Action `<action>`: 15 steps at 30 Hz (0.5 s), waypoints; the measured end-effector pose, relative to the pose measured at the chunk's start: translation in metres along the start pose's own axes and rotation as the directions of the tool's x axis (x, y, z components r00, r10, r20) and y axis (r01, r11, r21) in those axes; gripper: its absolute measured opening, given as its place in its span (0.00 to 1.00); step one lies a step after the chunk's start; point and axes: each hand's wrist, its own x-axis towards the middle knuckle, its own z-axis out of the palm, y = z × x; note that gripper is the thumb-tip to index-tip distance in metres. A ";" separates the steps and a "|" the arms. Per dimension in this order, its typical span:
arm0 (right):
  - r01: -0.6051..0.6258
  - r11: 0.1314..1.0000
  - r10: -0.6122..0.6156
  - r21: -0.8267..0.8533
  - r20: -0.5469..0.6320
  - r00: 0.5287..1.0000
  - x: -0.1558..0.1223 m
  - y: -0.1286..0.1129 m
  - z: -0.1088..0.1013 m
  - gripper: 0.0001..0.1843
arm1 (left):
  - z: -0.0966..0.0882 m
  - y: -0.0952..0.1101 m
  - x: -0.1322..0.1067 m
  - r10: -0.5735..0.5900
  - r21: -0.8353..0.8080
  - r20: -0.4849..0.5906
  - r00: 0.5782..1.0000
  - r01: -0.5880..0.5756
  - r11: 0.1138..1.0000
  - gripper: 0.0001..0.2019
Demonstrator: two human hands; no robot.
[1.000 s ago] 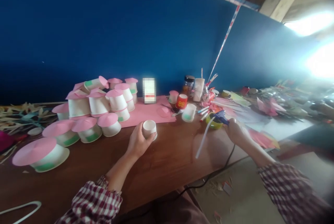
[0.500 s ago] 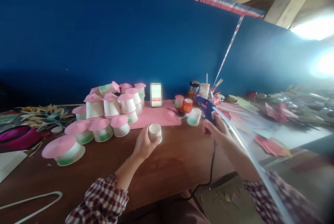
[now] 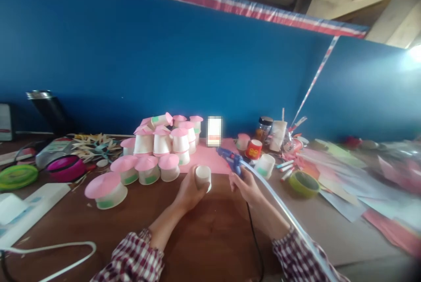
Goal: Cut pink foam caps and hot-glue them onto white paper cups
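Observation:
My left hand (image 3: 191, 192) is wrapped around a white paper cup (image 3: 203, 173), held above the brown table (image 3: 210, 233) with its round end up. In my right hand (image 3: 248, 187) is a blue glue gun (image 3: 232, 159), its nozzle pointing up and left, a little above and right of the cup. A long clear glue stick (image 3: 279, 198) runs back from the gun over my right forearm. Left of my hands stand several white cups with pink paper cone tops (image 3: 148, 168), some stacked. Beyond the gun lies a pink paper sheet (image 3: 200, 161).
A white cup with a green patch (image 3: 265, 165), a red cup (image 3: 254, 149) and a yellow-green tape roll (image 3: 304, 183) sit on the right, near scattered papers (image 3: 345, 181). A magenta roll (image 3: 66, 168) and a white power strip (image 3: 36, 207) are on the left. The gun's black cord (image 3: 253, 233) crosses the table.
My right hand has brought the glue gun left, closer to the cup in my left hand. The view has swung left, showing more of the table's left end.

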 end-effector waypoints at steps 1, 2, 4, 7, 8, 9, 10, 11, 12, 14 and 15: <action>-0.018 0.999 0.018 0.027 0.003 1.000 0.000 0.004 -0.001 0.16 | 0.000 0.001 -0.001 -0.007 -0.005 0.007 1.000 0.007 1.000 0.26; -0.038 0.998 0.039 0.054 -0.001 0.999 -0.001 0.007 -0.002 0.16 | 0.000 0.002 -0.002 -0.011 -0.005 0.018 1.000 0.011 1.000 0.24; -0.080 0.991 0.082 0.105 -0.016 0.997 -0.003 0.012 -0.004 0.16 | 0.000 0.003 -0.003 -0.009 0.000 0.037 0.999 0.009 1.000 0.21; -0.109 0.986 0.114 0.129 -0.037 0.993 -0.005 0.018 -0.005 0.16 | 0.001 0.002 -0.003 -0.004 0.006 0.036 0.999 0.004 1.000 0.24; -0.111 0.986 0.117 0.127 -0.043 0.992 -0.005 0.020 -0.005 0.16 | 0.002 0.000 -0.003 -0.010 0.002 0.028 1.000 0.010 1.000 0.26; -0.113 0.986 0.119 0.125 -0.044 0.992 -0.006 0.022 -0.005 0.16 | 0.002 -0.002 -0.003 -0.020 -0.005 0.018 1.000 0.020 1.000 0.28; -0.117 0.985 0.122 0.126 -0.038 0.992 -0.006 0.023 -0.005 0.16 | 0.003 -0.005 -0.003 -0.032 -0.015 0.009 0.999 0.032 0.999 0.30; -0.122 0.984 0.127 0.130 -0.027 0.992 -0.007 0.023 -0.005 0.16 | 0.004 -0.007 -0.003 -0.046 -0.025 -0.001 0.999 0.046 0.999 0.32; -0.127 0.982 0.131 0.137 -0.015 0.991 -0.007 0.023 -0.005 0.16 | 0.004 -0.009 -0.003 -0.058 -0.035 -0.007 0.998 0.058 0.998 0.32; -0.139 0.978 0.140 0.158 0.007 0.990 -0.009 0.022 -0.004 0.16 | 0.004 -0.012 -0.003 -0.067 -0.055 -0.012 0.998 0.066 0.996 0.31; -0.146 0.974 0.146 0.174 0.012 0.989 -0.009 0.021 -0.004 0.16 | 0.004 -0.013 -0.002 -0.067 -0.065 -0.010 0.998 0.066 0.996 0.30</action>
